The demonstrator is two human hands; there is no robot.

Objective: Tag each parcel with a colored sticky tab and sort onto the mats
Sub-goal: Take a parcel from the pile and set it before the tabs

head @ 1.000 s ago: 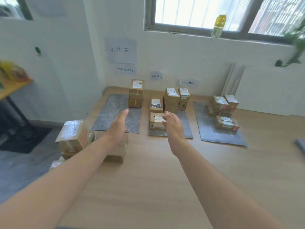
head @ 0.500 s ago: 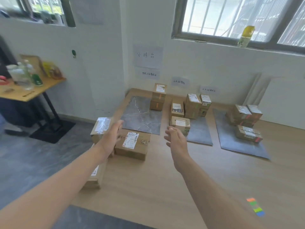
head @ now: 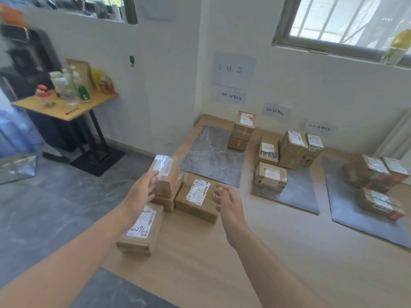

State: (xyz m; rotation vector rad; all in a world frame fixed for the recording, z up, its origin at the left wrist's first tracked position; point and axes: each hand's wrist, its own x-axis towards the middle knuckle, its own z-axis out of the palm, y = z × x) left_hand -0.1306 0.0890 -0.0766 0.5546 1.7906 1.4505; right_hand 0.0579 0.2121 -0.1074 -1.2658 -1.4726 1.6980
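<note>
Several cardboard parcels lie at the left edge of a wooden platform (head: 222,263). My left hand (head: 142,192) reaches out, fingers straight, touching the side of a taped parcel (head: 165,174) stacked on another. My right hand (head: 229,203) hovers, fingers relaxed, at the right end of a flat parcel with a white label (head: 195,200). A long labelled parcel (head: 142,230) lies nearer me. Behind are three grey mats: the left mat (head: 206,156) with two stacked boxes, the middle mat (head: 298,192) with several boxes, the right mat (head: 355,214) with several boxes.
Paper signs hang on the white wall above the mats. A small wooden table (head: 66,107) with bottles stands at the left on a grey floor. A bottle (head: 395,50) sits on the window sill at upper right.
The view has swung left and closer to the unsorted parcels. Both hands have moved from in front of the mats to the parcel pile; my left hand now touches the taped parcel.
</note>
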